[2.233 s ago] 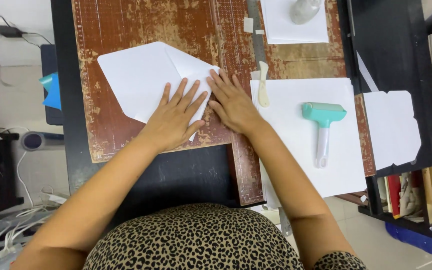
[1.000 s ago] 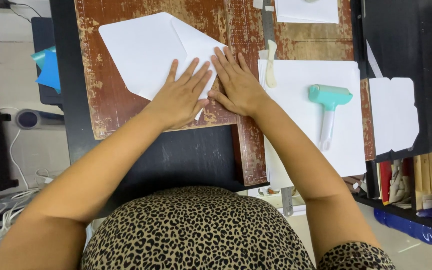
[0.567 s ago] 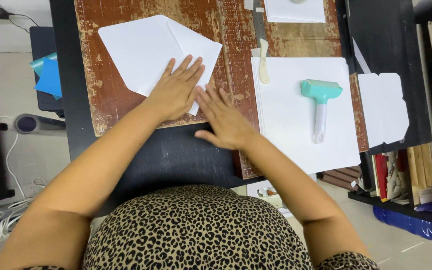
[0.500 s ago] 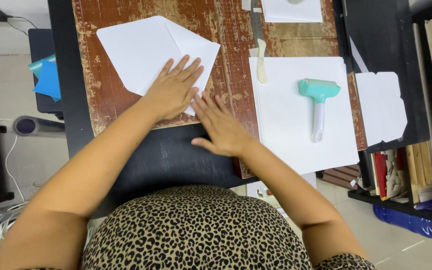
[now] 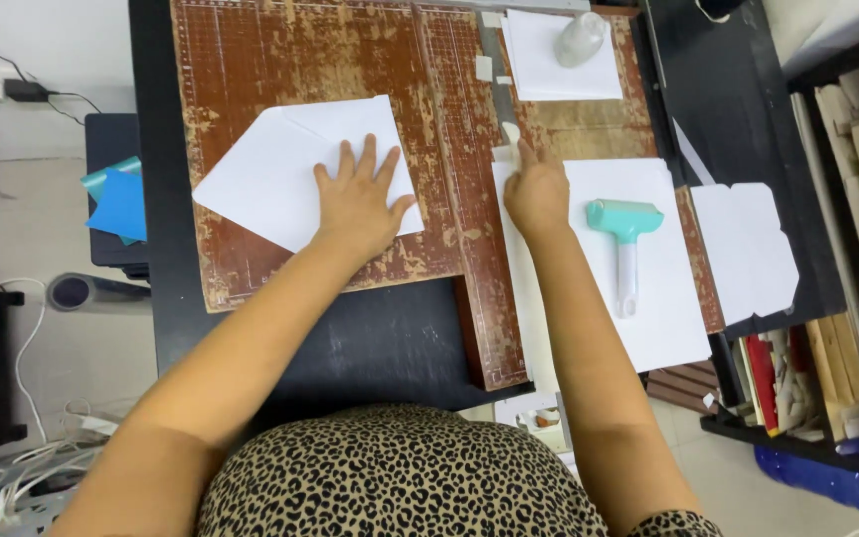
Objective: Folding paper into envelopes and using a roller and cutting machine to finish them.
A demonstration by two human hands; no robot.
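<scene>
One white folded paper point(image 5: 290, 179) w/ diagonal flap under flat, spread left hand point(image 5: 358, 204); right hand point(image 5: 537, 194) grip pinches cream tool point(image 5: 512, 139).

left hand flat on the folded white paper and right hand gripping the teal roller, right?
Not quite: in the head view the left hand lies flat on the folded white paper, but the right hand is at the cream bone folder; the teal roller lies untouched.

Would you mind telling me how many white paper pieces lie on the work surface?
4: folded sheet under the left hand; sheet under the roller; sheets at top; shaped piece far right. Others may be stacked unseen.
</scene>
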